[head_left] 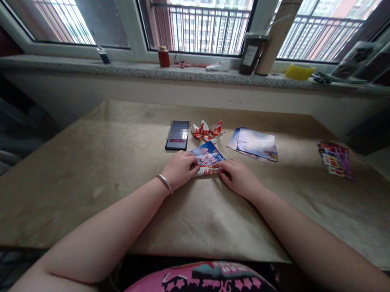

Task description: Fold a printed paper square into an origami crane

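Left hand (180, 167) and right hand (237, 176) press printed paper sheet (207, 160) flat on table (83, 180), fingertips pinching near fold edge. Risk: uneven pressure skews crease. Beyond: phone (177, 135), folded paper figure (207, 131), stacked leaflets (255, 144). On sill, dark jar (250, 53), contents probably indistinct.

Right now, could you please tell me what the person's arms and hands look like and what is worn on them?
Both arms are bare, with no sleeves reaching the forearms or wrists. The left hand has a thin silver bangle around its wrist. The right hand wears nothing visible: no ring, watch or glove. Neither hand shows markings.
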`<action>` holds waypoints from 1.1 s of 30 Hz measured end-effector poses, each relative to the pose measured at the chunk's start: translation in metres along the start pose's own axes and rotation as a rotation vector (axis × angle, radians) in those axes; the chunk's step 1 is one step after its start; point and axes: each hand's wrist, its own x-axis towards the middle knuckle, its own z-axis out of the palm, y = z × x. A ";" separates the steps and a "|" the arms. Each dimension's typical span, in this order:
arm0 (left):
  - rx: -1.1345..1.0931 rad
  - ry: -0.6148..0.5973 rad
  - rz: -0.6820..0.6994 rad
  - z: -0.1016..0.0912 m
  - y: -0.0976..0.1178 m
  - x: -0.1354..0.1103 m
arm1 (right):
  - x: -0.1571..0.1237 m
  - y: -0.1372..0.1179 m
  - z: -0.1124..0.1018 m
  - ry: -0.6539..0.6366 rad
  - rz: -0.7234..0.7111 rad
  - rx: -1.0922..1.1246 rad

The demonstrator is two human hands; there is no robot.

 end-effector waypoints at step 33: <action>0.187 -0.157 0.162 -0.019 0.007 -0.012 | 0.002 0.002 0.002 0.026 -0.048 -0.133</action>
